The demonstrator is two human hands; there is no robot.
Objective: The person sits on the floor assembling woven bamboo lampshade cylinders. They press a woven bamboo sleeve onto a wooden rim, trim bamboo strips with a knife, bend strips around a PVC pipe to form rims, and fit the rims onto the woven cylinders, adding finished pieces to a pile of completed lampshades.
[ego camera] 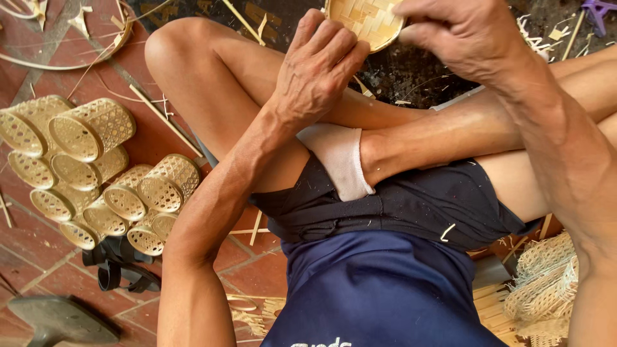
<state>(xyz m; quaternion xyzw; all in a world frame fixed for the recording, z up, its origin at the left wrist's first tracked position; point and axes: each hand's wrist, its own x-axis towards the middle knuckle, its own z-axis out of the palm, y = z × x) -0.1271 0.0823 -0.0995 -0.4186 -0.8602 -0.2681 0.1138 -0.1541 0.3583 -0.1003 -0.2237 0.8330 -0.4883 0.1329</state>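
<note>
Fingers of the left hand (318, 64) are curling around the near rim of a round woven bamboo disc (364, 22), while the right hand (466, 35) is pinching its far-right edge. The disc is lying flat-faced toward the camera above the crossed knees, having no long axis; finished woven baskets (96, 173) are lying piled on the tiled floor (38, 257), well apart leftward.

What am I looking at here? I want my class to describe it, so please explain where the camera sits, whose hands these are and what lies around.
The camera sits on a person's head and looks down at their own lap and crossed legs. There is no machine. The left hand and right hand both grip a round woven disc at the top edge. To the person's left, small woven baskets lie stacked on their sides on the red tile floor. Thin strips are scattered about. More woven pieces lie to the right.
</note>
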